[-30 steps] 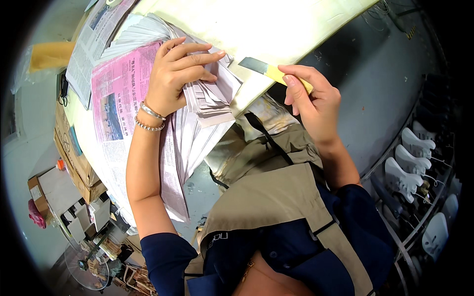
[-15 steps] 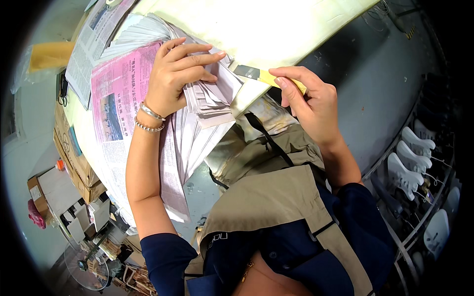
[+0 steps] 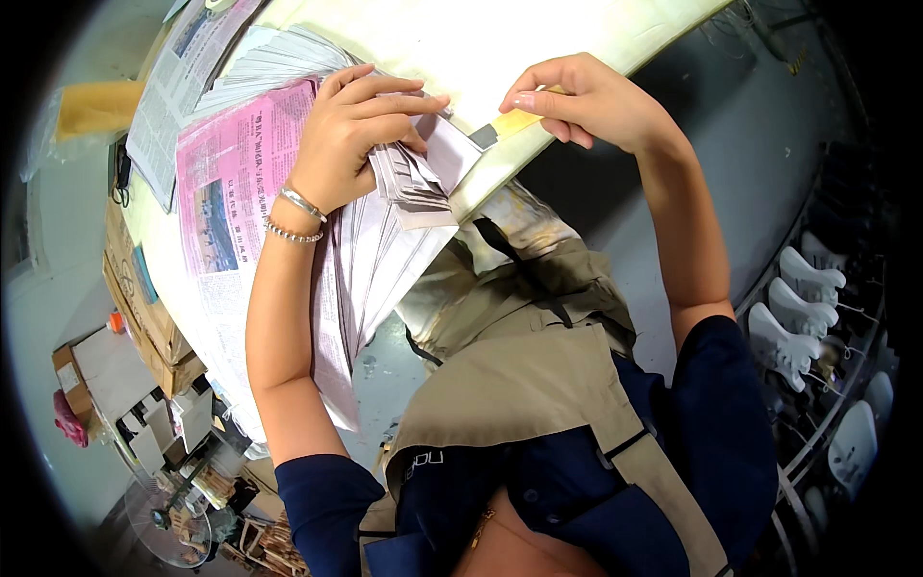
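My left hand [image 3: 351, 139] lies over a fanned pile of newspaper sheets [image 3: 365, 260]. Its outer fingers curl over a folded bundle of paper [image 3: 413, 185] while the others stretch along its top; the thumb is hidden. Between the fingers and thumb of my right hand [image 3: 591, 101] is a scraper [image 3: 514, 123] with a yellow handle and a flat dark grey blade. The blade tip is down at the right edge of a pale paper flap, beside the table edge. A pink printed sheet [image 3: 231, 163] lies left of my left wrist.
The pale table [image 3: 461, 43] ends in a slanting edge on the right. More newspaper [image 3: 163, 135] lies at its far left. Cardboard boxes [image 3: 139, 288] stand left of it. White shaped pieces [image 3: 793, 317] hang on a rack at the right, and a fan [image 3: 168, 519] stands lower left.
My right hand has moved up and away with the scraper, whose blade now points down to the left at the paper's edge. My left hand has shifted slightly right with the folded paper.
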Motion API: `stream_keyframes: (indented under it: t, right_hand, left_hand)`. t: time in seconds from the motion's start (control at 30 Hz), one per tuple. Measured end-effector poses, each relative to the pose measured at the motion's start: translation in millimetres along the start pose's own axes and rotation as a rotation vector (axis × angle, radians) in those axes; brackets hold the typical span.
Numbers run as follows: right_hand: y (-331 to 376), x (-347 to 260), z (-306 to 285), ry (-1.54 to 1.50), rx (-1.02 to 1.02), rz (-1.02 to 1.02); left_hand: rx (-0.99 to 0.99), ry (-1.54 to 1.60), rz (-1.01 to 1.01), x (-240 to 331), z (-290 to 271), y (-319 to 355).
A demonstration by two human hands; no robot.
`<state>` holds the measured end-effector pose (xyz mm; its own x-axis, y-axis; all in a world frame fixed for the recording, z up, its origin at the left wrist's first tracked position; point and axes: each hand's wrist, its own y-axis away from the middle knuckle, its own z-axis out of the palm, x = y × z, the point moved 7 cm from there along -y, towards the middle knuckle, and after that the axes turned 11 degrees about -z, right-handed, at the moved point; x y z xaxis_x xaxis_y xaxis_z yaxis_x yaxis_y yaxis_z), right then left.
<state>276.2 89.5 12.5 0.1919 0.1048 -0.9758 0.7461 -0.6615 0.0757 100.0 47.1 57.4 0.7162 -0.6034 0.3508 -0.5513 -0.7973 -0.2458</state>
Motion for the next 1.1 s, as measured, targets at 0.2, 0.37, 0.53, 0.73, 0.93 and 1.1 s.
stream_keyframes:
  t: [0.2,0.37,0.53,0.73,0.93,1.1]
  right_hand:
    - [-11.0,-1.4,8.8,-0.011,-0.09,-0.021]
    - [-3.4,3.7,1.0,0.002,-0.102,-0.037]
    - [2.2,11.0,7.0,-0.081,-0.061,0.038]
    - [0.5,6.2,34.7,-0.149,-0.123,0.078]
    - [2.2,7.8,34.6,-0.138,-0.149,0.092]
    - [4.4,-3.3,52.5,-0.23,-0.083,0.082]
  left_hand:
    - [-0.004,-0.006,0.014,-0.7,1.0,-0.1]
    - [-0.001,-0.041,0.039,-3.1,4.1,1.4]
    - [0.012,-0.032,0.053,-0.4,1.5,0.9]
    - [0.048,0.013,0.06,5.9,-2.0,-3.3]
    - [0.062,0.089,0.039,-2.6,-1.8,0.3]
    - [0.102,0.361,0.013,-21.5,-9.9,4.6]
